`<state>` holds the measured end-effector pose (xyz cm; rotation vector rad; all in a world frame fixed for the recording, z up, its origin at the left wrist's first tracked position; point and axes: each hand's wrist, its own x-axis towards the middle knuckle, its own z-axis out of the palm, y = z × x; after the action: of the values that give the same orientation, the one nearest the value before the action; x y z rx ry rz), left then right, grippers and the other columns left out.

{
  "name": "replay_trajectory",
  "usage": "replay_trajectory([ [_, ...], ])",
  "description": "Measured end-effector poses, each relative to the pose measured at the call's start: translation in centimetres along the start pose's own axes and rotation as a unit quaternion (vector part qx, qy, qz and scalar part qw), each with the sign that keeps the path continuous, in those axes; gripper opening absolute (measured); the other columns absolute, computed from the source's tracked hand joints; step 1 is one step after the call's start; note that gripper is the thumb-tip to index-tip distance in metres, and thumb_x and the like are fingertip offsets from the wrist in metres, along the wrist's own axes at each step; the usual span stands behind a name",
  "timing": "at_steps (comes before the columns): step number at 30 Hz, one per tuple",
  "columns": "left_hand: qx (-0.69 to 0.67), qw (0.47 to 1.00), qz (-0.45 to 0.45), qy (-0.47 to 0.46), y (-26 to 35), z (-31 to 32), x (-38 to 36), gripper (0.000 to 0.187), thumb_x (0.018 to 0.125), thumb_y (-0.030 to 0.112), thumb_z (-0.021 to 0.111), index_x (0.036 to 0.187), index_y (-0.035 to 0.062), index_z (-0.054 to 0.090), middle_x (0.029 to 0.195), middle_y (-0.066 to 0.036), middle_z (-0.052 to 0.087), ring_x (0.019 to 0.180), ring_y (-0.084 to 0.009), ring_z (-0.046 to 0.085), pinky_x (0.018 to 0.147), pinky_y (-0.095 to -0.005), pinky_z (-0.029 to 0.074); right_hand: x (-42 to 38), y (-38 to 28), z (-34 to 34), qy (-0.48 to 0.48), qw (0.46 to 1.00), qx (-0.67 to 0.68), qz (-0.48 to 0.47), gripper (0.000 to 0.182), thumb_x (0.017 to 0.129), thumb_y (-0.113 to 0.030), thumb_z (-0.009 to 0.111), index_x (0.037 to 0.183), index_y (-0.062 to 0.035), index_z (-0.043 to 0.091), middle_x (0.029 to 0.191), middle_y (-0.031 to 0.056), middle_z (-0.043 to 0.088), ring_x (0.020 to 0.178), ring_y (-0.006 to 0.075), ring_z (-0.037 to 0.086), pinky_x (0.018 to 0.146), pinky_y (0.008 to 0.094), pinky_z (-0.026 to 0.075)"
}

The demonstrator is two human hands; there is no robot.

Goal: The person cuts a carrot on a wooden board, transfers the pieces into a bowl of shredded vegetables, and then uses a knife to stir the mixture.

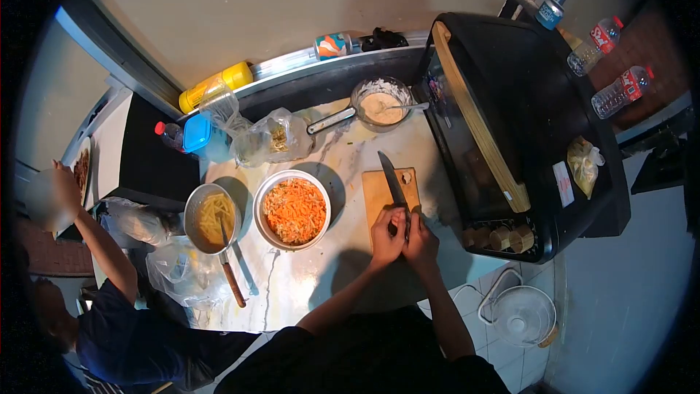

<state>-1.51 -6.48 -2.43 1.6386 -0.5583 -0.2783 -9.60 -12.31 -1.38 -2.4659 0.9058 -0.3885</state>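
Note:
Over a wooden cutting board (372, 204) on the marble-patterned counter, a large knife (392, 179) points away from me with its dark blade. My left hand (388, 237) is closed around the knife's handle area. Right beside it, touching, my right hand (421, 241) has its fingers folded by the blade's lower end; what they grip, if anything, is hidden. To the left of the board stands a white bowl of shredded orange and pale food (294, 210). Further left is a metal bowl (211, 217) of pale strips, with a wooden-handled utensil (232, 273) resting in it.
A pan of batter (382, 106) with a spoon, plastic bags (273, 137) and a blue-lidded container (206, 138) stand at the back. A black appliance (510, 124) carries bottles on the right. Another person's arm (106, 248) reaches out at the left.

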Motion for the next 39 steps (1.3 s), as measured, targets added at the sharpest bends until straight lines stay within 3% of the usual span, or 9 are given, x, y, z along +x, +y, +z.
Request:
replay_trajectory([
  [6, -0.140, 0.985, -0.043, -0.095, 0.8, -1.3, 2.3, 0.021, 0.092, 0.013, 0.058, 0.107, -0.0018, 0.060, 0.092, -0.006, 0.064, 0.086, -0.0117, 0.056, 0.078, -0.0264, 0.046, -1.0, 0.1, -0.7, -0.027, 0.999, -0.028, 0.028, 0.042, 0.086, -0.024, 0.060, 0.117, -0.0036, 0.041, 0.097, 0.0191, 0.062, 0.084, 0.0392, 0.063, 0.069, 0.0468, 0.050],
  [10, -0.060, 0.993, 0.086, -0.051, 6.1, -4.0, 10.2, 0.021, 0.084, -0.001, 0.059, 0.105, -0.0028, 0.061, 0.087, -0.007, 0.062, 0.083, -0.0140, 0.058, 0.074, -0.0261, 0.047, -0.8, -0.9, -1.3, -0.065, 0.995, -0.013, 0.080, 0.039, 0.089, -0.023, 0.058, 0.117, -0.0042, 0.039, 0.100, 0.0196, 0.062, 0.088, 0.0412, 0.061, 0.071, 0.0491, 0.049],
  [14, 0.146, 0.964, 0.221, 0.034, 6.8, -6.2, 17.9, 0.033, 0.080, 0.004, 0.066, 0.111, -0.0015, 0.057, 0.105, -0.020, 0.059, 0.099, -0.0327, 0.057, 0.086, -0.0381, 0.045, -0.5, -1.1, -1.0, -0.048, 0.997, -0.020, 0.058, 0.036, 0.089, -0.022, 0.058, 0.113, -0.0037, 0.040, 0.101, 0.0204, 0.060, 0.082, 0.0396, 0.062, 0.071, 0.0485, 0.049],
  [23, 0.519, 0.845, 0.130, 0.020, 1.5, -5.6, 20.7, 0.044, 0.067, 0.002, 0.067, 0.110, 0.0017, 0.058, 0.106, -0.018, 0.059, 0.105, -0.0335, 0.054, 0.083, -0.0489, 0.043, -0.3, -0.5, -1.0, -0.082, 0.994, -0.001, 0.067, 0.034, 0.090, -0.023, 0.057, 0.111, -0.0030, 0.040, 0.101, 0.0201, 0.060, 0.086, 0.0390, 0.061, 0.073, 0.0483, 0.047],
  [26, 0.493, 0.859, 0.137, -0.034, 0.4, -4.5, 19.9, 0.043, 0.073, 0.007, 0.066, 0.115, 0.0062, 0.056, 0.104, -0.016, 0.062, 0.095, -0.0345, 0.061, 0.084, -0.0498, 0.043, -0.5, 0.0, -0.1, -0.054, 0.997, -0.008, 0.057, 0.033, 0.089, -0.021, 0.060, 0.111, -0.0066, 0.040, 0.103, 0.0154, 0.064, 0.089, 0.0377, 0.063, 0.073, 0.0459, 0.049],
  [31, 0.414, 0.901, 0.118, -0.058, 2.4, -0.2, 16.9, 0.042, 0.072, 0.005, 0.064, 0.111, -0.0057, 0.052, 0.096, -0.019, 0.061, 0.085, -0.0373, 0.063, 0.077, -0.0486, 0.047, -0.4, 0.0, -0.1, -0.063, 0.995, -0.029, 0.068, 0.030, 0.089, -0.021, 0.059, 0.110, -0.0072, 0.042, 0.101, 0.0139, 0.064, 0.090, 0.0346, 0.064, 0.073, 0.0445, 0.050],
  [36, 0.280, 0.948, 0.088, -0.123, 3.7, 1.6, 16.5, 0.053, 0.084, 0.031, 0.068, 0.112, -0.0083, 0.047, 0.104, -0.030, 0.059, 0.096, -0.0459, 0.059, 0.084, -0.0497, 0.048, -0.4, 0.0, 0.3, -0.042, 0.997, -0.015, 0.058, 0.030, 0.089, -0.022, 0.060, 0.108, -0.0081, 0.042, 0.096, 0.0122, 0.065, 0.087, 0.0335, 0.065, 0.072, 0.0442, 0.050],
  [37, 0.285, 0.931, 0.069, -0.218, 3.8, 1.0, 17.3, 0.077, 0.087, 0.037, 0.063, 0.135, -0.0149, 0.032, 0.124, -0.030, 0.051, 0.105, -0.0437, 0.055, 0.091, -0.0452, 0.046, -0.3, 0.0, 0.2, -0.037, 0.997, -0.016, 0.060, 0.030, 0.089, -0.023, 0.060, 0.108, -0.0085, 0.042, 0.095, 0.0116, 0.066, 0.086, 0.0330, 0.065, 0.071, 0.0440, 0.050],
  [39, 0.264, 0.933, 0.126, -0.211, 3.4, -0.6, 17.3, 0.076, 0.088, 0.038, 0.063, 0.136, -0.0128, 0.033, 0.126, -0.029, 0.050, 0.110, -0.0424, 0.054, 0.092, -0.0439, 0.045, -0.3, 0.0, 0.1, -0.039, 0.997, -0.021, 0.062, 0.030, 0.089, -0.023, 0.060, 0.108, -0.0088, 0.042, 0.095, 0.0114, 0.066, 0.085, 0.0328, 0.065, 0.070, 0.0440, 0.050],
])
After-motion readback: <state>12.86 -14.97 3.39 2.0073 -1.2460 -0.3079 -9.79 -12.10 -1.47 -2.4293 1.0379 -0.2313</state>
